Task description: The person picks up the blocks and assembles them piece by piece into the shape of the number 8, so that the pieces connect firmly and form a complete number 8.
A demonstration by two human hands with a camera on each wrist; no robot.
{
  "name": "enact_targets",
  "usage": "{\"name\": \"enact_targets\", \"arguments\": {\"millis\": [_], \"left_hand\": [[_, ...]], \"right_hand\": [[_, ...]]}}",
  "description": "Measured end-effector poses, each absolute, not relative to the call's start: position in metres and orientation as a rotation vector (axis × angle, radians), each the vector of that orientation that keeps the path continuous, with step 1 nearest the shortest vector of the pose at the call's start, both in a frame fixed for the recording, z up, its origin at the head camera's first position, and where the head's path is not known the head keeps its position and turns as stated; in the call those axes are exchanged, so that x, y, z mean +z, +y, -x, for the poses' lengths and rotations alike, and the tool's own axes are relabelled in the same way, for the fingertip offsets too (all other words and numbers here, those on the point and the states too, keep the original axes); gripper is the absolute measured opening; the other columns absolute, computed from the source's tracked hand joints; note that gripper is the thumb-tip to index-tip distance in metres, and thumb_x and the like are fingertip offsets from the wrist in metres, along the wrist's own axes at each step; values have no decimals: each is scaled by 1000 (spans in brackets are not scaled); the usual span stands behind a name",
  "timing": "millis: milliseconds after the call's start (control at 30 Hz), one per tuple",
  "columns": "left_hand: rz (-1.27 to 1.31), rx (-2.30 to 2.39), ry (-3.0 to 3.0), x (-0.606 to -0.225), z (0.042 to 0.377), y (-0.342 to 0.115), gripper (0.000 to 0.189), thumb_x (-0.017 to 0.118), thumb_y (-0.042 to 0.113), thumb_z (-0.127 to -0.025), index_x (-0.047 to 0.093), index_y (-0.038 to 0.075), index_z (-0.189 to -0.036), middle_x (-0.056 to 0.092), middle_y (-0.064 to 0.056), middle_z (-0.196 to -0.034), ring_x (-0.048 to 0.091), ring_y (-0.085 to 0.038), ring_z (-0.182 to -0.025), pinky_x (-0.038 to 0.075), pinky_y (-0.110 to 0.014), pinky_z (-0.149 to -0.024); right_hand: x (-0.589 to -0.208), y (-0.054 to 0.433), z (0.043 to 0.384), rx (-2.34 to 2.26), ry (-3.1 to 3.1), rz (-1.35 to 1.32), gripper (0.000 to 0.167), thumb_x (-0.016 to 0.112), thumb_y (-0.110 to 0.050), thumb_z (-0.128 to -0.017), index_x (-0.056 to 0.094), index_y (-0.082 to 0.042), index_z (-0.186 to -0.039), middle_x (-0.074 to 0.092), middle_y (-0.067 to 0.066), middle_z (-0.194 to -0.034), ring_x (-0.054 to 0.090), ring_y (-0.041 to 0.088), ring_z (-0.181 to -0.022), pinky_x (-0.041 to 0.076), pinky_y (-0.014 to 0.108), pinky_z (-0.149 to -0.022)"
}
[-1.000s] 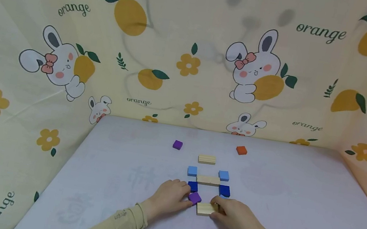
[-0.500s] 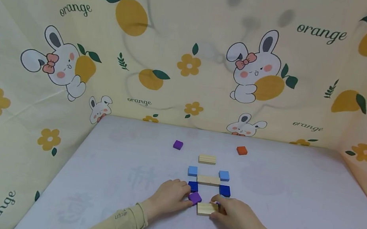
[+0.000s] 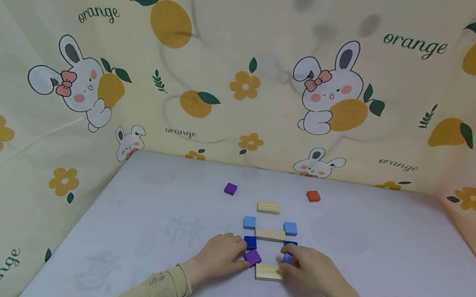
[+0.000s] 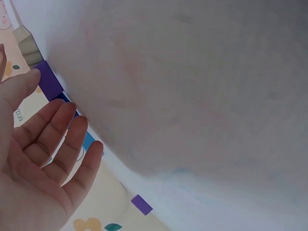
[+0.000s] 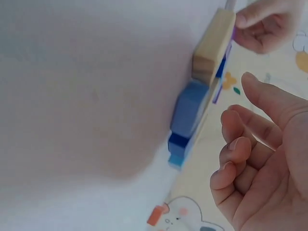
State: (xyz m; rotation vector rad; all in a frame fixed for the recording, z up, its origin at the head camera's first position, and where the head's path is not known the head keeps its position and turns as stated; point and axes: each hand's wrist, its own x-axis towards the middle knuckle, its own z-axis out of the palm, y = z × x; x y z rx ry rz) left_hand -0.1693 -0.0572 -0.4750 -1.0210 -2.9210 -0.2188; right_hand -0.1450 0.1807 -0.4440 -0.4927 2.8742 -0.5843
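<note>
Partly, the right hand hides a medium-blue block.

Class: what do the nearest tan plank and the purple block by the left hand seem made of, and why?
Tan plank: probably bare wood, matt, with grain-like streaks and a browner end face. Purple block: perhaps painted wood, smooth; its even, opaque colour shows no grain, so plastic is possible.

The left hand touches a purple block with its thumb; a wooden block lies beyond the thumb, a light blue block behind the fingers.
</note>
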Motion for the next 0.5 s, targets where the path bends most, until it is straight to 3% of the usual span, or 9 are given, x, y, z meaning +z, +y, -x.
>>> {"name": "enact_targets", "arguments": {"millis": [500], "left_hand": [[1008,-246,-2934,-475,170,-58,25,67,42,-81,58,18,-78,53,9,-70,40,-4,-62,33,-17,-54]], "right_hand": [[-424,208,186,-600,2914,481,31,65,-27,-86,61,-9,-111,54,-3,-70,44,9,-57,38,23,-51]]}}
